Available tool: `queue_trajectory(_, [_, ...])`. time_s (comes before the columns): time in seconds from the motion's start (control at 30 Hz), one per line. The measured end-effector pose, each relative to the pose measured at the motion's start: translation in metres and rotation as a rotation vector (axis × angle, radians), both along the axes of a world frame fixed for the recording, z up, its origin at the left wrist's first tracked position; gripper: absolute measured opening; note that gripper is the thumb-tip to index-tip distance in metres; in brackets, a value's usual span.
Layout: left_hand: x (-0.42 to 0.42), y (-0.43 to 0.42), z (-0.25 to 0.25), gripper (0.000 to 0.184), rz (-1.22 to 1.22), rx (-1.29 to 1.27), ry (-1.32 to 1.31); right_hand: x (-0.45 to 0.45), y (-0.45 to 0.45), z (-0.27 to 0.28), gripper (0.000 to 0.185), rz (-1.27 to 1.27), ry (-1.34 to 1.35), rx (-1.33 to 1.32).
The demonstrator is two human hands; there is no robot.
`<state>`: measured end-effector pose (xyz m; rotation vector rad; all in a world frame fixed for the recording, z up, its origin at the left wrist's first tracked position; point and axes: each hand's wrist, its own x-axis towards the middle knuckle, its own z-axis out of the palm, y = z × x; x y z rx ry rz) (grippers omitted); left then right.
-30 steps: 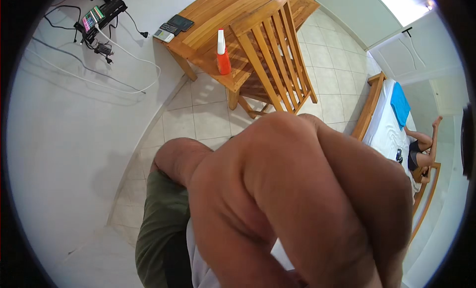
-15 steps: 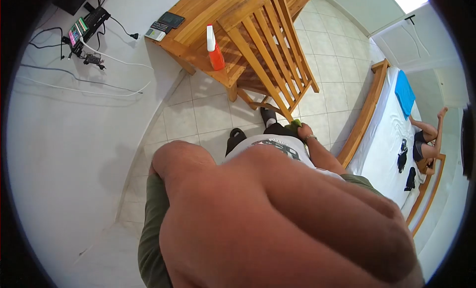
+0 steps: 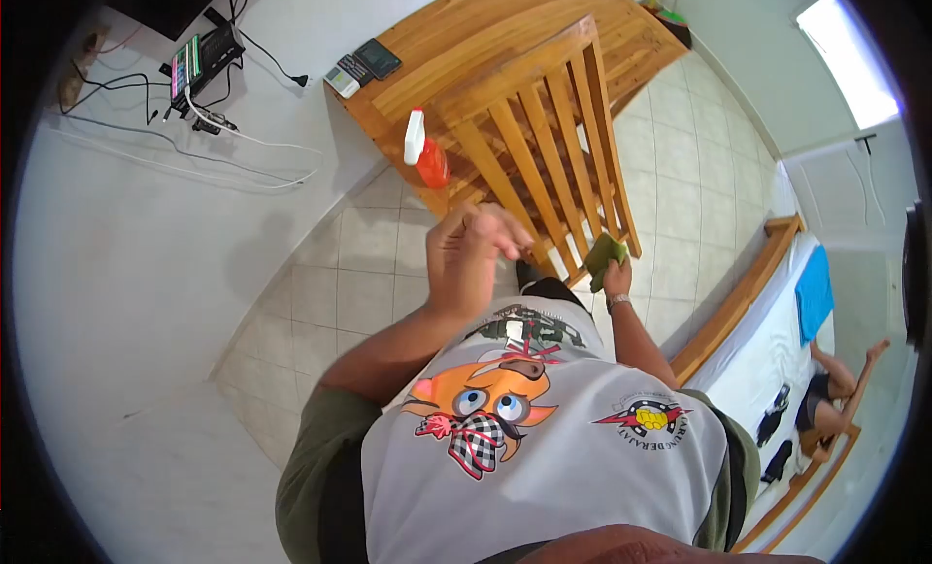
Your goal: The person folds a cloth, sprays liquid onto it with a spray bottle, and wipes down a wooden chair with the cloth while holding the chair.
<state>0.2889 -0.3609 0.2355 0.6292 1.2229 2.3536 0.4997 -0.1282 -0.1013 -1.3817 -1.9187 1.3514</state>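
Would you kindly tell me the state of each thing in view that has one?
Green cloth, held in right hand
Left hand, fingers bent
Spray bottle, upright on table
Chair, upright
Colourful phone, screen lit
Black plug, unplugged
Blue cloth, laid flat on bed

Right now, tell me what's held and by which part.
A green cloth, in the grip of the right hand, by the side nearest the wrist; nothing shows in the left hand.

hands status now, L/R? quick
Left hand: fingers partly curled, nothing visible in it; can't tell whether fully open or closed.
Right hand: closed, holding the green cloth.
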Motion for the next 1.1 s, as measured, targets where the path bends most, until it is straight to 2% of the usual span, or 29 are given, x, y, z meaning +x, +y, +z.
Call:
queue_trajectory(0.1, [-0.009, 0.004, -0.128, 0.035, 0.209, -0.365, -0.201, -0.044, 0.058, 0.023, 0.031, 0.007, 0.216, 0.027])
queue_trajectory(0.17, [-0.009, -0.009, -0.175, 0.033, 0.327, -0.662, -0.335, -0.086, 0.086, 0.071, 0.031, -0.030, 0.349, -0.079])
queue_trajectory(0.2, [-0.009, -0.018, -0.199, 0.033, 0.341, -0.663, -0.336, -0.106, 0.101, 0.091, 0.032, 0.013, 0.415, -0.097])
queue_trajectory(0.27, [-0.009, -0.033, -0.237, 0.030, 0.473, -0.704, -0.553, -0.151, 0.124, 0.125, 0.033, 0.059, 0.523, -0.055])
queue_trajectory(0.3, [-0.011, -0.038, -0.243, 0.030, 0.484, -0.703, -0.556, -0.176, 0.134, 0.138, 0.034, 0.063, 0.566, 0.005])
queue_trajectory(0.37, [-0.011, -0.047, -0.246, 0.028, 0.566, -0.669, -0.551, -0.220, 0.162, 0.153, 0.036, 0.257, 0.491, 0.173])
queue_trajectory(0.43, [-0.020, -0.048, -0.238, 0.025, 0.588, -0.673, -0.494, -0.274, 0.181, 0.155, 0.039, 0.348, 0.526, 0.544])
queue_trajectory(0.5, [-0.038, -0.048, -0.235, 0.030, 0.655, -0.676, -0.377, -0.314, 0.171, 0.178, 0.045, 0.523, 0.545, 0.341])
queue_trajectory(0.53, [-0.049, -0.046, -0.237, 0.030, 0.660, -0.675, -0.378, -0.326, 0.156, 0.178, 0.045, 0.528, 0.547, 0.340])
queue_trajectory(0.6, [-0.071, -0.046, -0.245, 0.039, 0.719, -0.640, -0.149, -0.351, 0.122, 0.174, 0.054, 0.299, 0.345, 0.535])
queue_trajectory(0.63, [-0.081, -0.044, -0.240, 0.039, 0.719, -0.642, -0.151, -0.355, 0.106, 0.176, 0.054, 0.300, 0.343, 0.533])
queue_trajectory(0.7, [-0.102, -0.041, -0.227, 0.061, 0.666, -0.748, 0.024, -0.347, 0.071, 0.178, 0.060, 0.307, 0.463, 0.452])
queue_trajectory(0.73, [-0.112, -0.041, -0.222, 0.061, 0.661, -0.750, 0.026, -0.342, 0.052, 0.182, 0.060, 0.301, 0.462, 0.451])
queue_trajectory(0.8, [-0.129, -0.040, -0.218, 0.080, 0.669, -0.847, 0.406, -0.331, 0.021, 0.191, 0.058, 0.382, 0.502, 0.485])
queue_trajectory(0.83, [-0.138, -0.039, -0.216, 0.080, 0.661, -0.845, 0.405, -0.328, 0.016, 0.193, 0.058, 0.376, 0.496, 0.487])
queue_trajectory(0.87, [-0.148, -0.038, -0.215, 0.087, 0.590, -0.857, 0.495, -0.327, 0.011, 0.195, 0.058, 0.384, 0.359, 0.573])
queue_trajectory(0.9, [-0.157, -0.037, -0.213, 0.094, 0.517, -0.867, 0.583, -0.329, 0.009, 0.197, 0.057, 0.390, 0.217, 0.655])
queue_trajectory(0.93, [-0.164, -0.035, -0.208, 0.094, 0.505, -0.865, 0.581, -0.335, 0.017, 0.201, 0.057, 0.358, 0.213, 0.735])
queue_trajectory(1.0, [-0.175, -0.031, -0.201, 0.095, 0.435, -1.009, 0.824, -0.353, 0.042, 0.201, 0.058, 0.323, 0.239, 0.709])
queue_trajectory(1.1, [-0.191, -0.023, -0.207, 0.094, 0.326, -0.855, 0.701, -0.379, 0.098, 0.197, 0.059, 0.288, 0.348, 0.676])
